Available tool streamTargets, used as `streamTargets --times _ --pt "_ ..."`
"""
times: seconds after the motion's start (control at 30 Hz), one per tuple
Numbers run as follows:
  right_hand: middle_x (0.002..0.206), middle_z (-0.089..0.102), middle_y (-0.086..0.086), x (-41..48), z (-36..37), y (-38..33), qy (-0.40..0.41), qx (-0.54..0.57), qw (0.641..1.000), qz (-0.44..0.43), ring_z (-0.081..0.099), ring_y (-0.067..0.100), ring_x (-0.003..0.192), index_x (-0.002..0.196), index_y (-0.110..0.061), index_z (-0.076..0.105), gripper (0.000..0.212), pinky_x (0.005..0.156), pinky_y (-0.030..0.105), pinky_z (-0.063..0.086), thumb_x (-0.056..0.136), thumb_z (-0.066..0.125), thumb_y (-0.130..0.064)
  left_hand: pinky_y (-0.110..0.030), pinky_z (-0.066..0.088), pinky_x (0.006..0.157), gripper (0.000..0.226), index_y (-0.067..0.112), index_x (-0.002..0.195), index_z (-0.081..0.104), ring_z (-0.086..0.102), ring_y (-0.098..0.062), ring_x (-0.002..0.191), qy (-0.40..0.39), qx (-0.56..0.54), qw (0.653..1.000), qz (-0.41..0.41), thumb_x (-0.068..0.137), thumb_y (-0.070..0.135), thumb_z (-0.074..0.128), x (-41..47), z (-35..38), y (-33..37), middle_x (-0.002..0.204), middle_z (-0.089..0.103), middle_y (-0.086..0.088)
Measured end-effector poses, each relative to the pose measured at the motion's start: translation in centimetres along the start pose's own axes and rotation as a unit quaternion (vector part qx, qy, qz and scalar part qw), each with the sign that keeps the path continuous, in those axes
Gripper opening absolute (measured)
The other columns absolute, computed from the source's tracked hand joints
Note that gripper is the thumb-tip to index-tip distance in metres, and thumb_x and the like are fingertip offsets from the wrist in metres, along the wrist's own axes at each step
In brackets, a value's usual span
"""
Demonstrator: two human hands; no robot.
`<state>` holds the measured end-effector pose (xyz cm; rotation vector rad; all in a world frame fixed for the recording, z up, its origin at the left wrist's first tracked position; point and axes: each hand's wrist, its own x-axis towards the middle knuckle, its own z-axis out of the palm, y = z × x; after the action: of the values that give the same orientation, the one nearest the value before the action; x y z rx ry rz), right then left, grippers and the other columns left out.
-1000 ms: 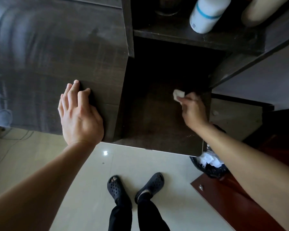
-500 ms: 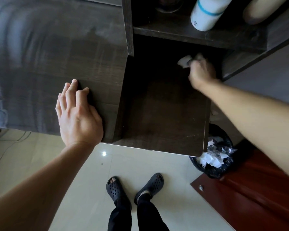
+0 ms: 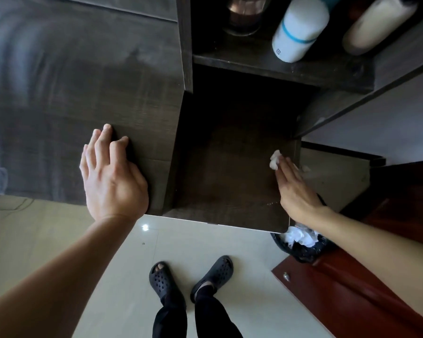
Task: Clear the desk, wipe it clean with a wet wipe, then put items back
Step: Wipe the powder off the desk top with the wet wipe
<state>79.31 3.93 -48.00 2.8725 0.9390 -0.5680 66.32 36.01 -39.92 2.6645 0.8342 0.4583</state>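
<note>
A dark wooden desk fills the upper left, and a lower dark shelf surface lies to its right. My left hand rests flat on the desk's front right corner, fingers straight. My right hand lies with straight fingers at the lower surface's right edge and presses a crumpled white wet wipe under its fingertips.
On the upper shelf stand a glass jar, a white bottle with a blue band and a cream bottle. A black bin with white paper sits below the right edge. My feet in dark sandals stand on pale tiles.
My right hand swept the wipe from the back of the lower surface toward its right front edge, and its fingers straightened. My left hand stayed put.
</note>
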Motion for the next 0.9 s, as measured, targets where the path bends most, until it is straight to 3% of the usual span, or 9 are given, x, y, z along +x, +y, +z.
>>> streamTargets --times 0.1,0.27,0.33,0.43,0.53,0.7,0.77,0.83,0.9 --pt "0.158 0.007 0.012 3.6 -0.4 1.3 0.025 0.088 0.995 0.048 0.007 0.030 0.146 0.148 0.000 0.015 0.079 0.115 0.033 0.016 0.078 0.048 0.016 -0.048 0.023 0.113 0.036 0.001 0.115 0.055 0.032 -0.034 0.138 0.003 0.000 1.000 0.002 0.083 0.002 0.041 -0.1 0.0 0.0 0.145 0.042 -0.017" --pt "0.152 0.030 0.014 1.4 1.5 1.2 0.092 0.148 0.984 0.034 0.029 0.030 0.140 0.140 0.001 0.038 0.068 0.116 0.031 0.021 0.075 0.045 0.019 -0.048 0.022 0.113 0.036 0.001 0.116 0.054 0.030 -0.034 0.138 0.000 0.001 1.000 0.002 0.083 0.002 0.040 -0.1 0.0 0.0 0.145 0.041 -0.017" --pt "0.151 0.033 0.009 -3.8 3.2 -0.2 0.089 0.167 0.982 -0.019 0.032 0.025 0.140 0.140 -0.004 0.040 0.068 0.116 0.026 0.023 0.077 0.041 0.021 -0.049 0.022 0.113 0.036 0.000 0.116 0.054 0.030 -0.034 0.138 -0.002 -0.001 1.000 0.004 0.083 0.003 0.040 -0.1 -0.1 0.0 0.145 0.041 -0.017" --pt "0.144 0.043 0.006 -10.4 4.1 -1.9 0.056 0.165 0.983 -0.063 0.046 0.022 0.130 0.133 -0.003 0.050 0.068 0.106 0.028 0.037 0.071 0.055 0.024 -0.049 0.021 0.113 0.036 0.000 0.116 0.054 0.030 -0.035 0.138 0.000 -0.005 1.000 0.002 0.083 0.002 0.040 -0.1 -0.2 0.1 0.145 0.041 -0.018" --pt "0.127 0.060 0.014 -8.2 3.2 -0.6 0.124 0.204 0.971 0.012 0.056 0.024 0.117 0.120 0.001 0.061 0.051 0.105 0.019 0.034 0.073 0.058 0.022 -0.049 0.021 0.114 0.035 0.000 0.116 0.054 0.030 -0.035 0.138 -0.001 -0.003 1.000 0.003 0.084 0.003 0.040 -0.1 -0.1 0.1 0.145 0.041 -0.018" --pt "0.109 0.065 0.016 -4.1 3.6 -1.3 0.221 0.211 0.933 0.193 0.059 0.038 0.096 0.106 0.001 0.068 0.036 0.085 0.032 0.046 0.076 0.058 0.016 -0.046 0.020 0.115 0.036 0.001 0.116 0.053 0.029 -0.034 0.139 0.002 -0.002 1.000 0.002 0.084 0.004 0.038 -0.2 0.0 0.0 0.146 0.041 -0.016" --pt "0.107 0.063 0.011 -7.6 5.2 -5.5 0.203 0.235 0.942 0.129 0.058 0.032 0.093 0.107 -0.004 0.068 0.039 0.082 0.034 0.050 0.075 0.059 0.016 -0.046 0.020 0.115 0.036 0.002 0.117 0.053 0.029 -0.033 0.139 -0.001 0.000 1.000 0.002 0.084 0.005 0.038 -0.1 0.1 -0.1 0.146 0.041 -0.015" --pt "0.105 0.061 -0.001 -11.6 6.2 -9.2 0.128 0.292 0.947 0.035 0.059 0.022 0.092 0.106 -0.012 0.069 0.043 0.081 0.031 0.050 0.074 0.060 0.015 -0.045 0.020 0.115 0.036 0.002 0.117 0.053 0.029 -0.033 0.139 -0.001 -0.001 1.000 0.001 0.084 0.006 0.038 0.0 0.1 -0.2 0.146 0.040 -0.015" --pt "0.099 0.058 -0.006 -13.1 5.9 -10.0 0.091 0.340 0.936 0.004 0.060 0.018 0.089 0.103 -0.018 0.068 0.044 0.077 0.028 0.050 0.073 0.059 0.013 -0.045 0.020 0.115 0.036 0.002 0.117 0.053 0.029 -0.033 0.139 0.000 -0.004 1.000 0.002 0.085 0.007 0.038 -0.1 0.1 -0.2 0.146 0.040 -0.015"
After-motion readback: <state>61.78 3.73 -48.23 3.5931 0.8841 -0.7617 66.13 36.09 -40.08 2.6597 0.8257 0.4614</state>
